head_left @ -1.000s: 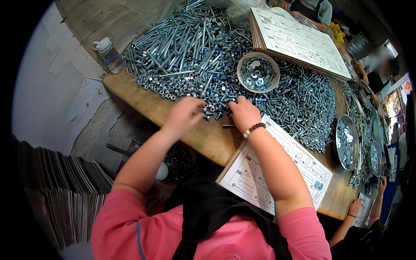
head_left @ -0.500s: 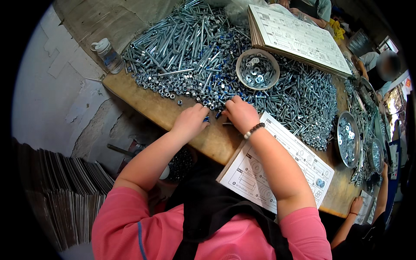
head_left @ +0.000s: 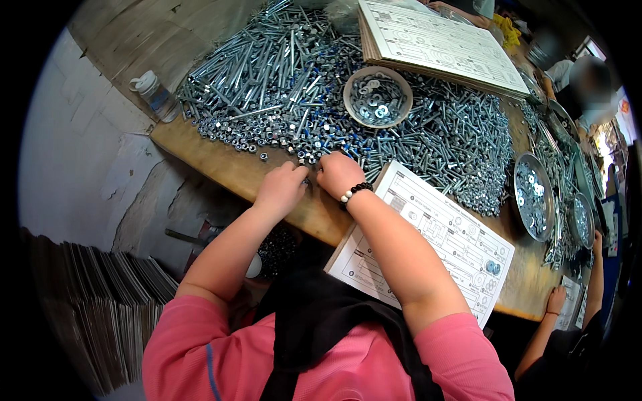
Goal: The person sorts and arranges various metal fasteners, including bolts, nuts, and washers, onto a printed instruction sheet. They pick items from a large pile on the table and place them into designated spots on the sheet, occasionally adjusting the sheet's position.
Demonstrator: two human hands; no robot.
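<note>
Both hands are close together at the front edge of a large heap of bolts and nuts (head_left: 261, 87). My left hand (head_left: 281, 188) is closed, with its fingertips pinched over a small dark-blue and metal piece that they mostly hide. Just right of it, my right hand (head_left: 340, 175) has its fingers curled down toward the left fingertips; whatever they grip is hidden. A beaded bracelet (head_left: 356, 192) circles the right wrist. Loose hex nuts (head_left: 263, 157) lie beyond the left hand. Under my right forearm rests a stack of printed cards (head_left: 428, 234) with line drawings of hardware.
A bowl of washers (head_left: 378, 97) sits on the heap, below a thick stack of printed boards (head_left: 441, 47). A clear bottle (head_left: 155, 97) stands at the left corner of the wooden table (head_left: 200, 157). Metal trays (head_left: 533, 197) and a co-worker's hand (head_left: 556, 299) are at right.
My right hand has drawn back from the heap and moved left, close to the left hand. My left hand has shifted slightly left. The whole view has shifted a little.
</note>
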